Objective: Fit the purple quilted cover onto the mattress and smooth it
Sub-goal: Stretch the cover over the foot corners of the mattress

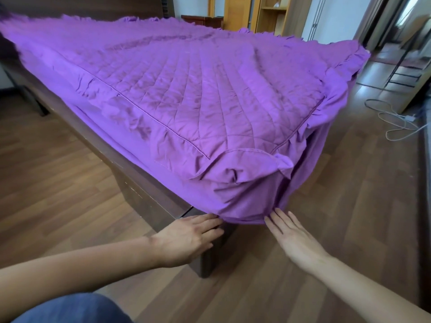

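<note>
The purple quilted cover (186,85) lies over the whole mattress, which it hides. Its frilled skirt hangs down the sides, and the near corner (242,197) is bunched and wrinkled. My left hand (189,236) reaches in with straight fingers, their tips at the cover's bottom hem on the corner's left side. My right hand (293,236) is flat with fingers extended, fingertips touching the hem on the corner's right side. Neither hand grips the cloth.
The dark wooden bed frame (130,180) runs along the left side, its corner leg (210,262) just below my left hand. White cables and a power strip (396,117) lie on the wooden floor at right. My blue-trousered knee (74,308) is at the bottom left.
</note>
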Tool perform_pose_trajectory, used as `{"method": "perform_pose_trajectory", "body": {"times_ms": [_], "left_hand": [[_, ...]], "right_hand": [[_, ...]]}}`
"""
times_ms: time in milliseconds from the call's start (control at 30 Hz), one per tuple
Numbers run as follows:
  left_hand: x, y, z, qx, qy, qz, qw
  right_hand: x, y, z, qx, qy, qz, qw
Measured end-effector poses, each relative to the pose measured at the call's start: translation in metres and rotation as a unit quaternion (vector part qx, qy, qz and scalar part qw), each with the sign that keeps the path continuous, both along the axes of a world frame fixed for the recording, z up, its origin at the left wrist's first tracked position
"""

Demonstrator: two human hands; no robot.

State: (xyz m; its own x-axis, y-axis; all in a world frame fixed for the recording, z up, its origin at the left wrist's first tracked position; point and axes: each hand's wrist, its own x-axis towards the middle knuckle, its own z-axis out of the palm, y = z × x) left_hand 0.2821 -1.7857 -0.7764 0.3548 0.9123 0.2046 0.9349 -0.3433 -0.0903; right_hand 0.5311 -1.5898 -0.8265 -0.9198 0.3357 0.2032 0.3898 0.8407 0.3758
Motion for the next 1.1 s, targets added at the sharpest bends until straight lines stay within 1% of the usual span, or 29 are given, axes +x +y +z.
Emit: {"method": "perform_pose_trajectory", "body": {"times_ms": [67,100,133,200,233,300,333,367,433,500,567,633,667,733,800,833,867,1000,1067,1100], "left_hand": [[-0.006,-0.006,0.007,0.035,-0.012,-0.032,0.999],[-0.009,-0.008,0.014,0.072,-0.013,-0.051,0.996],[-0.010,-0.009,0.023,0.121,-0.013,-0.068,0.990],[-0.011,-0.010,0.045,0.235,-0.013,-0.080,0.969],[-0.012,-0.008,0.056,0.290,-0.013,-0.068,0.955],[-0.013,0.000,0.077,0.374,-0.027,-0.005,0.927],[-0.015,0.005,0.086,0.392,-0.041,0.033,0.918],[-0.017,0.011,0.096,0.393,-0.053,0.068,0.915],[-0.016,0.020,0.112,0.367,-0.057,0.117,0.921],[-0.012,0.028,0.120,0.340,-0.045,0.124,0.931],[-0.005,0.034,0.121,0.325,-0.041,0.108,0.939],[0.000,0.036,0.124,0.325,-0.052,0.096,0.940],[0.003,0.037,0.128,0.327,-0.071,0.089,0.938],[0.012,0.041,0.142,0.349,-0.111,0.079,0.927],[0.029,0.049,0.158,0.369,-0.138,0.063,0.917],[0.039,0.053,0.162,0.367,-0.139,0.053,0.918],[0.049,0.059,0.164,0.357,-0.138,0.042,0.923],[0.056,0.072,0.159,0.289,-0.119,0.019,0.950],[0.048,0.066,0.158,0.255,-0.133,0.007,0.958],[0.040,0.062,0.159,0.245,-0.154,0.013,0.957]], "right_hand": [[0.009,-0.002,-0.003,-0.006,-0.012,-0.007,1.000],[0.015,-0.003,-0.002,-0.012,-0.007,-0.002,1.000],[0.020,-0.004,0.005,-0.011,0.018,0.012,1.000],[0.025,-0.006,0.029,0.012,0.136,0.054,0.989],[0.024,-0.009,0.047,0.028,0.209,0.063,0.975],[0.012,-0.016,0.092,0.049,0.349,0.073,0.933],[0.002,-0.021,0.113,0.049,0.391,0.083,0.915],[-0.009,-0.024,0.131,0.046,0.408,0.094,0.907],[-0.032,-0.033,0.159,0.029,0.386,0.119,0.914],[-0.053,-0.037,0.176,0.005,0.344,0.122,0.931],[-0.067,-0.038,0.182,-0.013,0.325,0.120,0.938],[-0.074,-0.038,0.188,-0.015,0.334,0.146,0.931],[-0.073,-0.037,0.189,-0.016,0.338,0.158,0.928],[-0.066,-0.035,0.194,-0.033,0.380,0.168,0.909],[-0.051,-0.030,0.200,-0.063,0.445,0.152,0.880],[-0.043,-0.028,0.200,-0.069,0.465,0.141,0.872],[-0.034,-0.025,0.196,-0.065,0.470,0.127,0.871],[-0.016,-0.013,0.174,-0.058,0.416,0.089,0.903],[-0.019,-0.012,0.171,-0.064,0.386,0.111,0.914],[-0.022,-0.013,0.173,-0.073,0.370,0.126,0.917]]}}
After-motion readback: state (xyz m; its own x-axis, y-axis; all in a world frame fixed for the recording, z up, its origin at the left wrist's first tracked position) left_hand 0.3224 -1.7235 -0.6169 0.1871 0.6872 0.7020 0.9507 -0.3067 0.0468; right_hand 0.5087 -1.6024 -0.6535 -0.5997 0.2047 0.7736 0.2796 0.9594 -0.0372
